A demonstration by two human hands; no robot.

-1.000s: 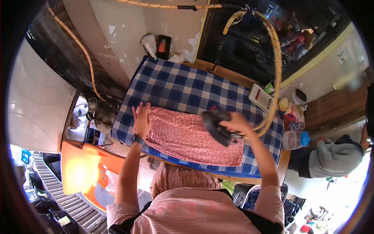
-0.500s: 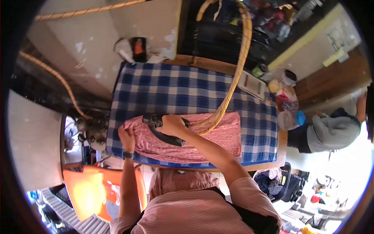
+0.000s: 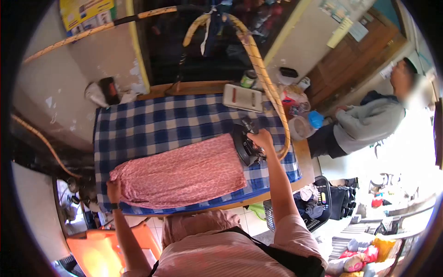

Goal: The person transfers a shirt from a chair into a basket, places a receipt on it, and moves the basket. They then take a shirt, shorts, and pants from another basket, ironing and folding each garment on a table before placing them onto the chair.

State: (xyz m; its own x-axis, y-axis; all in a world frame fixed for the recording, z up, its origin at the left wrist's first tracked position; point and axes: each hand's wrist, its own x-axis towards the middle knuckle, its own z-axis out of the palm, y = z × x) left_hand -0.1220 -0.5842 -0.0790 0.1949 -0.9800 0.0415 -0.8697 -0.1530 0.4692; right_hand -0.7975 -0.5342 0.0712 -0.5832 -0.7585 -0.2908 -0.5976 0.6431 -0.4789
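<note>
A pink patterned garment [image 3: 184, 173] lies lengthwise on a blue-and-white checked cloth [image 3: 161, 120] that covers the table. My left hand [image 3: 114, 190] is closed on the garment's gathered left end, beside the table's near left corner. In my right hand [image 3: 262, 140] is a black clothes iron [image 3: 243, 145], gripped by its handle. The iron stands at the garment's right end, partly over the checked cloth. From it a thick yellow wrapped hose [image 3: 267, 76] arches up and back over the table.
A flat white tray [image 3: 242, 98], a green can [image 3: 248, 78] and a blue-lidded tub [image 3: 302, 127] stand at the back right. Beyond them a person in a grey top [image 3: 369, 122] stands. A black laundry basket [image 3: 318, 207] and an orange chair [image 3: 97, 251] flank me.
My right hand has carried the iron rightward, from the garment's left part to its right end. My left hand now grips the left end instead of lying flat. The view has shifted right.
</note>
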